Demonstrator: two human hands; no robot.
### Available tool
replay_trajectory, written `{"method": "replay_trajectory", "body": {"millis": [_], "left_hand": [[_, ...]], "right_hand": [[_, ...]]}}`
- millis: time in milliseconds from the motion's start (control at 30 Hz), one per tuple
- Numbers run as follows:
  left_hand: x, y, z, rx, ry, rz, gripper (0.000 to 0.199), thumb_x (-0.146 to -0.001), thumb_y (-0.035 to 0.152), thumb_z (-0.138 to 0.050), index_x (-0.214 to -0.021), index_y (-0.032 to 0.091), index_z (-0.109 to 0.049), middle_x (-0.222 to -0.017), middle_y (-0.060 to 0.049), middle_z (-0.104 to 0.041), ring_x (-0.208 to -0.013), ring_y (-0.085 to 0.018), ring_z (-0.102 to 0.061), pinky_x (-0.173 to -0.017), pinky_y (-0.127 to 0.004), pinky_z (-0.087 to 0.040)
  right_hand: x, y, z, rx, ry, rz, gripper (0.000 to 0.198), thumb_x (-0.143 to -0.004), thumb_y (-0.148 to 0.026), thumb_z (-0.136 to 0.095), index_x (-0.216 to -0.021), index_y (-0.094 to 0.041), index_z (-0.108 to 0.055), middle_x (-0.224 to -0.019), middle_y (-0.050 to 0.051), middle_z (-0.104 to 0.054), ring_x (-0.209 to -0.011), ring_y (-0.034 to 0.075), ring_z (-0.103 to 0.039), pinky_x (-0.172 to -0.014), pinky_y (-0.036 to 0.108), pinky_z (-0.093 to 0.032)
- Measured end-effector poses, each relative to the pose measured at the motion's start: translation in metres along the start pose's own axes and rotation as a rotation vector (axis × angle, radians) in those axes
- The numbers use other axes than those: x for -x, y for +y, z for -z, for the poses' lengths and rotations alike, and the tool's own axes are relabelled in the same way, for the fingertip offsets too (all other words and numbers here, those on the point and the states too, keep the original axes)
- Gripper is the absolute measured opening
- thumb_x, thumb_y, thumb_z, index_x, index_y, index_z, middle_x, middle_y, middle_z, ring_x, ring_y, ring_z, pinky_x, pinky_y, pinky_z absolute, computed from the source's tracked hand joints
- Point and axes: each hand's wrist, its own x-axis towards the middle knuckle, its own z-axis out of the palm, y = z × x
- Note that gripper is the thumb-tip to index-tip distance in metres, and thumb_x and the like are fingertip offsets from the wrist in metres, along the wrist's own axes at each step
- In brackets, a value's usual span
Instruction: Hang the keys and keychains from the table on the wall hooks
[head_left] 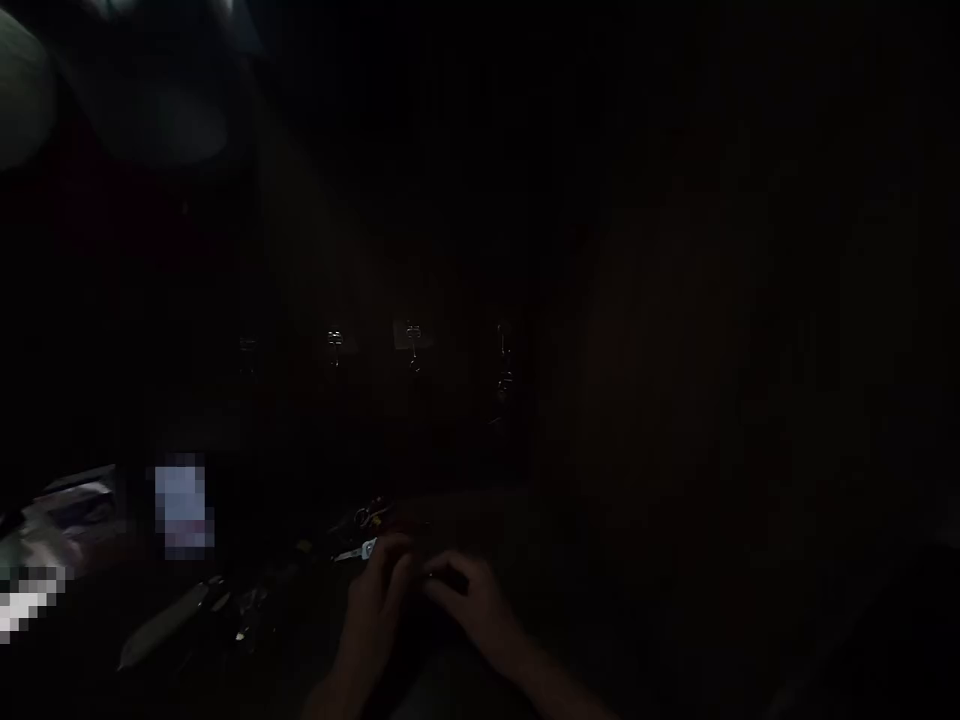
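Observation:
In this very dark view, my left hand (381, 588) and my right hand (472, 598) are close together at the lower middle. The fingers of both are curled, with the fingertips turned toward each other. A tiny glint shows at my right fingertips, but I cannot make out what is pinched there. Beside my left knuckles lies a pale key-like piece (357, 551) with a thin blade pointing left; whether the hand touches it is unclear. Just beyond is a tangle of small shiny metal pieces (367, 516).
Several small metal clips or rings (413, 335) hang in a row at the back. On the left are a bright blurred-out panel (180, 508) and a plastic-looking package (82, 510). A long pale object (165, 625) and small glinting items (247, 615) lie nearer. The right side is too dark to read.

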Motion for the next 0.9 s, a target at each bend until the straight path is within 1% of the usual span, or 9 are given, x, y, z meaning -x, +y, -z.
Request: {"method": "replay_trajectory", "body": {"millis": [100,233,333,433,600,667,767,900], "left_hand": [[0.0,0.001,0.004,0.038,0.083,0.011,0.038,-0.079,0.053,-0.041,-0.099,0.024,-0.057,-0.088,-0.004,-0.07,-0.076,-0.022,-0.065,-0.069,-0.032,-0.05],[-0.01,-0.001,0.014,0.056,0.137,0.042,0.033,-0.08,0.049,-0.043,-0.098,0.025,-0.057,-0.097,-0.004,-0.069,-0.086,-0.022,-0.065,-0.075,-0.032,-0.05],[-0.021,-0.007,0.021,0.065,0.201,0.143,0.033,-0.08,0.05,-0.043,-0.096,0.025,-0.057,-0.092,-0.003,-0.07,-0.085,-0.023,-0.066,-0.073,-0.032,-0.05],[-0.03,-0.017,0.023,0.078,0.255,0.181,0.034,-0.079,0.051,-0.044,-0.094,0.024,-0.057,-0.089,-0.003,-0.07,-0.084,-0.024,-0.065,-0.072,-0.032,-0.05],[-0.04,-0.034,0.019,0.122,0.227,0.23,0.039,-0.078,0.054,-0.043,-0.093,0.022,-0.059,-0.084,-0.004,-0.071,-0.081,-0.023,-0.066,-0.071,-0.03,-0.049],[-0.042,-0.038,0.017,0.147,0.223,0.215,0.041,-0.077,0.056,-0.045,-0.092,0.02,-0.059,-0.085,-0.004,-0.07,-0.082,-0.023,-0.065,-0.073,-0.031,-0.048],[-0.043,-0.04,0.016,0.152,0.214,0.208,0.042,-0.077,0.056,-0.044,-0.088,0.02,-0.06,-0.082,-0.004,-0.07,-0.08,-0.023,-0.065,-0.072,-0.031,-0.048],[-0.043,-0.036,0.017,0.117,0.199,0.212,0.04,-0.08,0.054,-0.04,-0.084,0.02,-0.06,-0.075,-0.003,-0.068,-0.073,-0.022,-0.064,-0.069,-0.031,-0.047]], "right_hand": [[-0.012,-0.011,0.006,-0.008,0.077,-0.001,0.011,-0.073,-0.029,-0.06,-0.076,-0.021,-0.067,-0.079,0.001,-0.071,-0.081,0.02,-0.064,-0.077,0.03,-0.047],[-0.043,-0.032,0.016,-0.011,0.252,0.053,0.015,-0.071,-0.034,-0.061,-0.073,-0.02,-0.065,-0.073,0.001,-0.068,-0.075,0.019,-0.062,-0.07,0.029,-0.048],[-0.071,-0.051,0.022,-0.038,0.362,0.131,0.018,-0.071,-0.036,-0.061,-0.075,-0.019,-0.063,-0.07,0.001,-0.065,-0.068,0.018,-0.06,-0.063,0.027,-0.047],[-0.098,-0.07,0.024,-0.093,0.408,0.222,0.019,-0.072,-0.037,-0.061,-0.077,-0.019,-0.062,-0.065,0.0,-0.061,-0.063,0.016,-0.057,-0.059,0.026,-0.046],[-0.137,-0.096,0.027,-0.124,0.495,0.337,0.018,-0.072,-0.035,-0.061,-0.079,-0.018,-0.061,-0.069,0.0,-0.061,-0.066,0.015,-0.057,-0.062,0.027,-0.046],[-0.149,-0.104,0.027,-0.134,0.507,0.373,0.019,-0.072,-0.036,-0.061,-0.079,-0.018,-0.061,-0.07,0.0,-0.061,-0.067,0.015,-0.057,-0.063,0.027,-0.047],[-0.163,-0.109,0.026,-0.122,0.511,0.409,0.019,-0.072,-0.036,-0.061,-0.079,-0.018,-0.061,-0.07,0.0,-0.061,-0.068,0.016,-0.058,-0.063,0.028,-0.047],[-0.172,-0.108,0.023,-0.098,0.523,0.423,0.019,-0.072,-0.036,-0.062,-0.078,-0.018,-0.061,-0.071,0.0,-0.062,-0.068,0.016,-0.058,-0.064,0.028,-0.047]]}}
